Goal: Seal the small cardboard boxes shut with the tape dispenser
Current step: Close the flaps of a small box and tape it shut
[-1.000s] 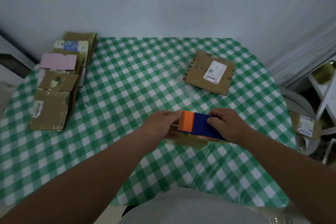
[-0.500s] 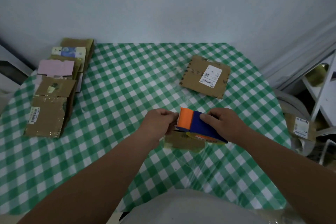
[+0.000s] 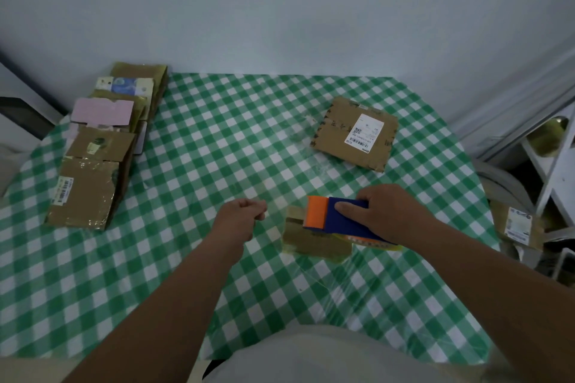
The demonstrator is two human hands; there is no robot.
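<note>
Fingers: right hand (image 3: 389,211) grips dispenser (image 3: 337,219) atop box (image 3: 314,239); left hand (image 3: 241,221) curled, apparently empty, apart above worktop (image 3: 199,165).

Left hand (image 3: 241,217) curled empty, right hand (image 3: 390,214) gripping.

green-white checked tablecloth (image 3: 193,165): glossy, plastic-looking | small brown cardboard box (image 3: 314,241): matt, shiny tape | orange-and-blue plastic tape dispenser (image 3: 336,218): smooth

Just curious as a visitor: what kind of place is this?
Probably a home used for packing parcels: a table under a green-and-white checked tablecloth, a stack of flattened brown cardboard boxes, and a labelled brown cardboard parcel against a plain wall.
</note>
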